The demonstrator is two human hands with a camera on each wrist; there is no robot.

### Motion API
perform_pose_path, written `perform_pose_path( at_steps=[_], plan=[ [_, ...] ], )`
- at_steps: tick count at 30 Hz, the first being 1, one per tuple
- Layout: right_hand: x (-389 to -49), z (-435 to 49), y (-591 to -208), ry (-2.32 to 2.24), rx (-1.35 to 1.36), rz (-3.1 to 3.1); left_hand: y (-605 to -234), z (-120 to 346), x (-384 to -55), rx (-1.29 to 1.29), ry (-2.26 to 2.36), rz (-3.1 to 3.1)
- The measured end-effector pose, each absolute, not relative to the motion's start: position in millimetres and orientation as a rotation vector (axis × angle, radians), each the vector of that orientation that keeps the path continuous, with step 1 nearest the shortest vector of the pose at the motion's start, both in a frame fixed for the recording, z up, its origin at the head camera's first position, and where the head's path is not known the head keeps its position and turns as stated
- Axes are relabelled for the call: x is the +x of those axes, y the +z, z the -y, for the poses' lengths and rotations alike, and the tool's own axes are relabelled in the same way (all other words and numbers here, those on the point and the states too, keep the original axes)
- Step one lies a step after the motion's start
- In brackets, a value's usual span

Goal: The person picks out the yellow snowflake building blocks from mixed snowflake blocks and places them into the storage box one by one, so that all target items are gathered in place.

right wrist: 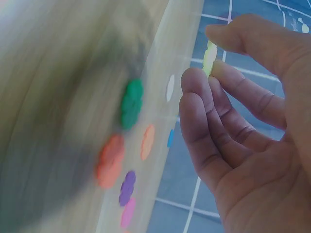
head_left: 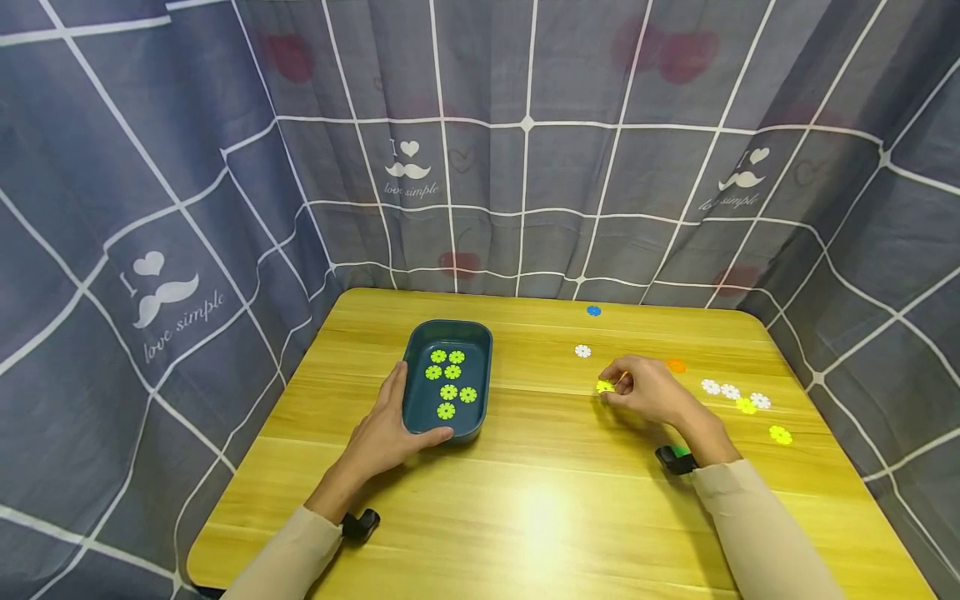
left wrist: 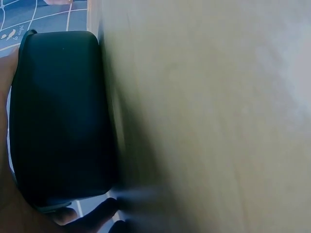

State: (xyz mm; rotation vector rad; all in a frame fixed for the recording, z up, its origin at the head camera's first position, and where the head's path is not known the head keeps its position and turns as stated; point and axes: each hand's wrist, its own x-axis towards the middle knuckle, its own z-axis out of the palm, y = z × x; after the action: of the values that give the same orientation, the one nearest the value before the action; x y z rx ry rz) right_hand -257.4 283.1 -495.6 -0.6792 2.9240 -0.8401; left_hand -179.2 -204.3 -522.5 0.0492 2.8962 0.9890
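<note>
My left hand [head_left: 378,433] grips the dark blue-green tray [head_left: 478,367] at its near left corner, thumb along the near rim and fingers along the left side. Inside the tray lie several yellow-green flower-shaped discs [head_left: 448,392]. To the right, my right hand [head_left: 651,387] pinches one more yellow-green disc [right wrist: 210,58] by its edges between thumb and index finger. It is held above the table, and the other fingers are bent below it in the right wrist view.
On the wooden table [head_left: 540,467], loose discs lie to the right: white [head_left: 582,351], blue [head_left: 594,310], orange [head_left: 677,366] and yellow [head_left: 781,435]. Green [right wrist: 131,104], red-orange [right wrist: 111,162], purple [right wrist: 127,188] and pink [right wrist: 128,213] ones show in the right wrist view. A checked curtain [head_left: 487,167] surrounds the table.
</note>
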Motion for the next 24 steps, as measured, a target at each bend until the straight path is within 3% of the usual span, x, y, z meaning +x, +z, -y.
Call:
perform_pose_path(
  at_steps=[24],
  plan=[
    [-277,-206,-484,-0.8,-1.026,-2.845,-519,210,-183,0.109,1.031,-2.84]
  ],
)
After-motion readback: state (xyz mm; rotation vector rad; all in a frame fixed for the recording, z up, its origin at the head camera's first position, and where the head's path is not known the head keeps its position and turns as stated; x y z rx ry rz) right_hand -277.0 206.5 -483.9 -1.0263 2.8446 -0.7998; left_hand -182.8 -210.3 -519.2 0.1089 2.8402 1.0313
